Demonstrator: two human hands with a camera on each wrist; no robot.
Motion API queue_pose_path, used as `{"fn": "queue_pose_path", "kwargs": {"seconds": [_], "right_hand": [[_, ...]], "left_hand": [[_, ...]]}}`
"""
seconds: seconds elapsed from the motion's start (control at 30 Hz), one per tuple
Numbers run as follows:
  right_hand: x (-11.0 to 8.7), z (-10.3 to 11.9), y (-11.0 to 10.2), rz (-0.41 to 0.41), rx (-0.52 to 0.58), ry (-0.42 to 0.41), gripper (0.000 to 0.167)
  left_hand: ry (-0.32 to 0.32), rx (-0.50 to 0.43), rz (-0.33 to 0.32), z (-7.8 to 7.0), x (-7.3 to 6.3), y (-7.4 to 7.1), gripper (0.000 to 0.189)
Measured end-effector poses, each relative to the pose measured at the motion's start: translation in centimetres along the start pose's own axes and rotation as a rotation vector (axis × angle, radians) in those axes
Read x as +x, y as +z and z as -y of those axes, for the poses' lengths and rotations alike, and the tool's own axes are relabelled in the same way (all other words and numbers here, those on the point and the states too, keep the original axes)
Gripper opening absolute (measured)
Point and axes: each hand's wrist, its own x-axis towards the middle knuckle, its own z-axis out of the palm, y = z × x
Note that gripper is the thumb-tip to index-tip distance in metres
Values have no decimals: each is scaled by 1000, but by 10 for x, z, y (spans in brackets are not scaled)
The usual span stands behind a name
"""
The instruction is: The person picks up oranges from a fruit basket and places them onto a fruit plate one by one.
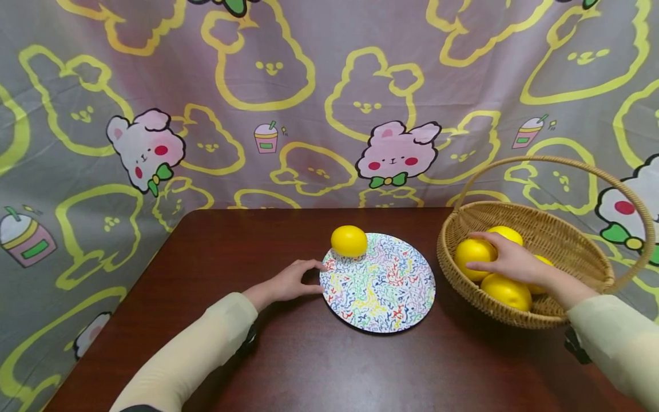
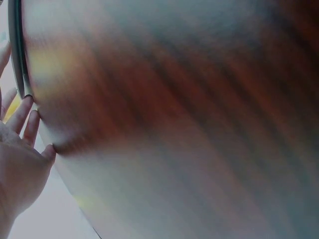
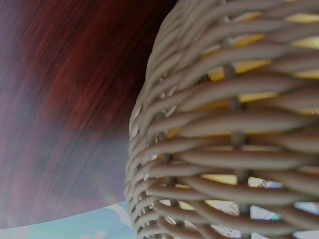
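Cream fabric covers both forearms, nearest the viewer, over a dark reddish wooden bench (image 1: 309, 366). The left hand (image 1: 285, 283) has thumb and fingers apart, their tips touching the left rim of a patterned round plate (image 1: 381, 294), probably to steady it. The right hand (image 1: 517, 263) reaches over the near side of a wicker basket (image 1: 576, 246) and is clamped on a yellow lemon (image 1: 468, 260), thumb and fingers at opposite sides; that spread likely suits its rounded shape. This lemon lies directly under the right hand's fingertips, inside the basket at its left. The right wrist view shows mostly weave, so the grip's underside cannot be told. Other lemons (image 1: 507, 293) crowd around it, presumably kept together by the sloping wall. Farther off, another single lemon (image 1: 349, 241) sits by the plate's far left rim, just beyond the left hand. A rabbit-print cloth (image 1: 309, 63) hangs behind.
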Motion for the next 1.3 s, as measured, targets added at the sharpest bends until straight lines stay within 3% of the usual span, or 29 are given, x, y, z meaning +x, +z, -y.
{"fn": "queue_pose_path", "kwargs": {"seconds": [0.37, 0.63, 1.3], "right_hand": [[0, -2, 3, -45, -10, -21, 67], [1, -1, 6, 12, 0, -7, 71], [-2, 4, 16, 15, 68, -61, 71]], "left_hand": [[-30, -20, 8, 0, 0, 0, 47], [-37, -27, 11, -2, -1, -1, 47], [-15, -18, 12, 0, 0, -1, 46]]}}
